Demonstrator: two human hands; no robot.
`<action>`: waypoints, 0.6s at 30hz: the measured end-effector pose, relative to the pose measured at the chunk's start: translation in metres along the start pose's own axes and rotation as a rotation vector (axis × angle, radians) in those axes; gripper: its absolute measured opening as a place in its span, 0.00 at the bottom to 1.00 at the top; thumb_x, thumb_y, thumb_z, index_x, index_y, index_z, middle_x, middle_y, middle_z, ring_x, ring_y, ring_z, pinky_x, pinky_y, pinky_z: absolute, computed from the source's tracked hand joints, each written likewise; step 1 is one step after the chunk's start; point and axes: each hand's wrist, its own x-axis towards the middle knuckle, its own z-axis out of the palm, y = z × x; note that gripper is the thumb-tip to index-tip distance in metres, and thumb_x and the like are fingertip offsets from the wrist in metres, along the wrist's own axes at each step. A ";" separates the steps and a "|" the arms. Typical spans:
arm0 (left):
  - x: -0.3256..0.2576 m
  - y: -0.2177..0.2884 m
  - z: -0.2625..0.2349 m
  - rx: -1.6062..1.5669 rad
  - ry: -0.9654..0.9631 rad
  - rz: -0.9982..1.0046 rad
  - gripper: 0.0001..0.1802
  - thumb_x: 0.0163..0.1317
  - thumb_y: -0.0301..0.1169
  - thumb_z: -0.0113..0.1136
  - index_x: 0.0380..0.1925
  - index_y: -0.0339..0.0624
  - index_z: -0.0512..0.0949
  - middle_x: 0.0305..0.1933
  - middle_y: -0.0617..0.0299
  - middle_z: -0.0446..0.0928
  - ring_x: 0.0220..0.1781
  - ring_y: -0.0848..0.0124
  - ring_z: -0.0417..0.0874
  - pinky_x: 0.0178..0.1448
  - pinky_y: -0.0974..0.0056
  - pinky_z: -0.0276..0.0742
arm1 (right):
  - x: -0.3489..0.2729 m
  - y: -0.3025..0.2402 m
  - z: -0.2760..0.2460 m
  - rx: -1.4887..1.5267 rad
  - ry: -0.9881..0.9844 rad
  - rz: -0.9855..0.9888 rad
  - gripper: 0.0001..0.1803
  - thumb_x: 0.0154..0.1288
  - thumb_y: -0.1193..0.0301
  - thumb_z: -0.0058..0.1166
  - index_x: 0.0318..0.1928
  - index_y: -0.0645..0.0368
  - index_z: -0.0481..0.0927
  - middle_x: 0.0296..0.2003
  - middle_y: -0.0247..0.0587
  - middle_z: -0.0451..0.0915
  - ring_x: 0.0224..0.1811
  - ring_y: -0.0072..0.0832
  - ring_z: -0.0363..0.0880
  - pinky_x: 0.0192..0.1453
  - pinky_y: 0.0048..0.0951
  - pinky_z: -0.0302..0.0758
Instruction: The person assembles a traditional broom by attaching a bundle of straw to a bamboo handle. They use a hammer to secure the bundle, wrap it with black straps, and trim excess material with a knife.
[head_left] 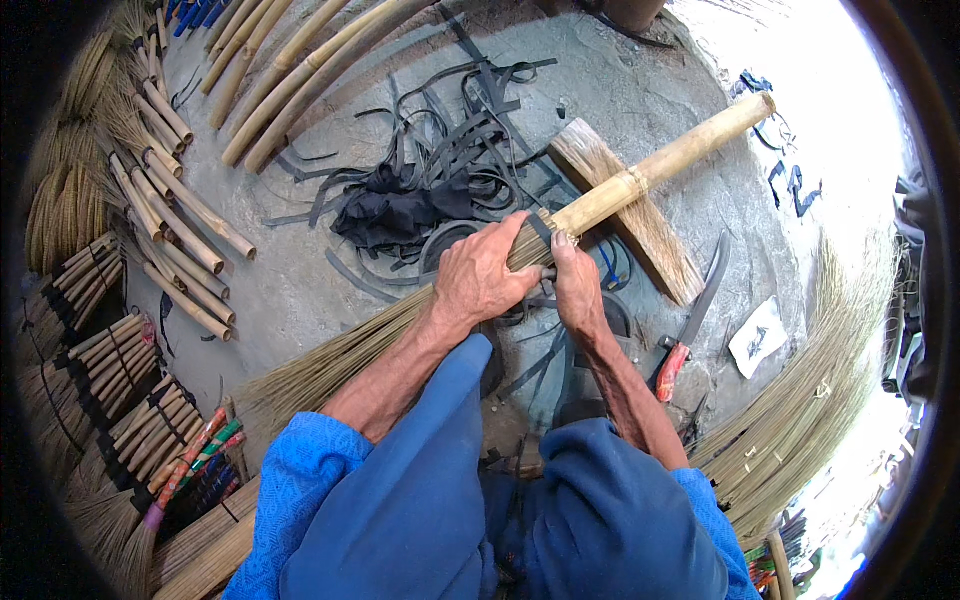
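A broom lies slantwise in front of me, with a thick bamboo handle [690, 150] at the upper right and long straw bristles [340, 350] running down to the lower left. My left hand [480, 268] is closed over the bristles where they meet the handle. Beside it, my right hand [577, 285] is closed at the same joint, its thumb pressed near a dark strip [540, 228] wrapped round the straw. Whatever its curled fingers grip underneath is mostly hidden. The handle rests across a wooden block [660, 250].
Black rubber strips [440, 150] lie tangled beyond my hands. A red-handled knife [698, 315] is on the ground at right, near loose straw [800, 410]. Bamboo poles [300, 75] stand far left; bamboo-handled brooms [185, 235] and tied bundles [115, 360] fill the left side.
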 end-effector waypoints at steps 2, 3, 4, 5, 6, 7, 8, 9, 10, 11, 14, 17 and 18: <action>0.001 -0.001 -0.002 0.000 0.020 0.047 0.43 0.62 0.42 0.77 0.76 0.44 0.74 0.62 0.36 0.88 0.61 0.36 0.90 0.64 0.40 0.86 | 0.001 -0.002 -0.002 -0.036 -0.033 -0.013 0.47 0.88 0.34 0.37 0.54 0.73 0.85 0.44 0.72 0.87 0.51 0.64 0.87 0.60 0.55 0.78; 0.002 -0.002 -0.003 0.022 0.010 0.054 0.43 0.61 0.43 0.77 0.76 0.45 0.74 0.60 0.36 0.88 0.61 0.36 0.90 0.63 0.40 0.86 | 0.001 -0.003 -0.002 -0.068 -0.045 0.008 0.48 0.87 0.33 0.36 0.56 0.73 0.85 0.45 0.73 0.87 0.51 0.65 0.87 0.60 0.55 0.78; 0.004 -0.002 -0.004 0.049 0.000 0.043 0.43 0.61 0.43 0.77 0.75 0.45 0.75 0.59 0.36 0.88 0.60 0.36 0.90 0.62 0.40 0.86 | 0.001 -0.003 -0.003 -0.100 -0.058 0.027 0.48 0.87 0.32 0.35 0.57 0.73 0.84 0.45 0.73 0.86 0.51 0.65 0.87 0.60 0.56 0.78; 0.007 -0.001 -0.005 0.079 -0.029 0.021 0.43 0.60 0.44 0.78 0.74 0.45 0.75 0.57 0.35 0.89 0.59 0.36 0.90 0.62 0.40 0.86 | 0.000 -0.003 -0.003 -0.125 -0.053 0.029 0.49 0.87 0.32 0.35 0.58 0.73 0.83 0.46 0.74 0.86 0.51 0.66 0.87 0.59 0.56 0.78; 0.011 -0.001 -0.008 0.068 -0.047 0.013 0.43 0.59 0.44 0.78 0.74 0.45 0.75 0.56 0.35 0.89 0.58 0.35 0.91 0.61 0.39 0.86 | -0.001 -0.004 -0.004 -0.107 -0.058 0.027 0.46 0.87 0.34 0.37 0.58 0.72 0.83 0.46 0.73 0.86 0.50 0.66 0.86 0.59 0.56 0.78; 0.016 -0.001 -0.010 0.057 -0.089 -0.013 0.43 0.57 0.44 0.78 0.73 0.46 0.76 0.54 0.35 0.90 0.58 0.35 0.91 0.60 0.39 0.86 | -0.005 -0.004 -0.005 -0.081 -0.049 0.018 0.43 0.88 0.36 0.39 0.58 0.71 0.82 0.45 0.73 0.86 0.49 0.66 0.86 0.58 0.56 0.78; 0.019 -0.001 -0.012 0.045 -0.133 -0.044 0.43 0.56 0.45 0.79 0.73 0.47 0.76 0.53 0.35 0.90 0.57 0.35 0.91 0.60 0.39 0.87 | -0.009 -0.004 -0.007 -0.054 -0.054 0.010 0.40 0.89 0.38 0.41 0.57 0.70 0.81 0.45 0.72 0.86 0.49 0.67 0.86 0.57 0.57 0.78; 0.023 0.000 -0.014 0.049 -0.165 -0.074 0.43 0.55 0.45 0.79 0.72 0.47 0.76 0.51 0.36 0.90 0.56 0.35 0.91 0.59 0.39 0.86 | -0.015 -0.005 -0.009 -0.101 -0.053 -0.029 0.36 0.89 0.43 0.44 0.56 0.70 0.81 0.43 0.70 0.85 0.47 0.67 0.85 0.56 0.57 0.78; 0.026 0.001 -0.016 0.056 -0.196 -0.102 0.43 0.54 0.45 0.79 0.71 0.48 0.76 0.50 0.36 0.91 0.55 0.35 0.92 0.59 0.38 0.86 | -0.023 -0.006 -0.013 -0.145 -0.060 -0.073 0.31 0.89 0.47 0.47 0.55 0.69 0.80 0.42 0.69 0.84 0.46 0.67 0.84 0.55 0.57 0.78; 0.028 0.002 -0.017 0.064 -0.222 -0.125 0.43 0.53 0.45 0.79 0.71 0.49 0.76 0.49 0.36 0.91 0.54 0.35 0.92 0.58 0.38 0.86 | -0.030 -0.007 -0.017 -0.198 -0.060 -0.103 0.26 0.89 0.51 0.49 0.54 0.68 0.79 0.40 0.67 0.83 0.44 0.66 0.83 0.55 0.57 0.78; 0.029 0.007 -0.013 0.124 -0.174 -0.131 0.43 0.51 0.44 0.79 0.69 0.51 0.77 0.50 0.37 0.91 0.55 0.35 0.92 0.58 0.37 0.87 | -0.048 -0.010 -0.029 -0.330 -0.094 -0.184 0.15 0.86 0.63 0.55 0.50 0.65 0.79 0.45 0.59 0.80 0.51 0.55 0.81 0.58 0.50 0.77; 0.022 0.012 -0.002 0.188 -0.077 -0.139 0.39 0.52 0.43 0.79 0.66 0.49 0.78 0.50 0.39 0.91 0.53 0.34 0.92 0.56 0.35 0.86 | -0.049 -0.011 -0.031 -0.269 -0.040 -0.414 0.14 0.85 0.64 0.58 0.49 0.65 0.81 0.48 0.52 0.76 0.53 0.47 0.79 0.61 0.46 0.77; 0.018 0.014 0.003 0.192 -0.047 -0.134 0.36 0.53 0.41 0.79 0.63 0.46 0.78 0.50 0.39 0.91 0.52 0.34 0.92 0.55 0.34 0.86 | -0.046 -0.012 -0.029 -0.224 -0.006 -0.531 0.14 0.85 0.64 0.58 0.49 0.66 0.81 0.47 0.49 0.76 0.52 0.45 0.79 0.59 0.45 0.78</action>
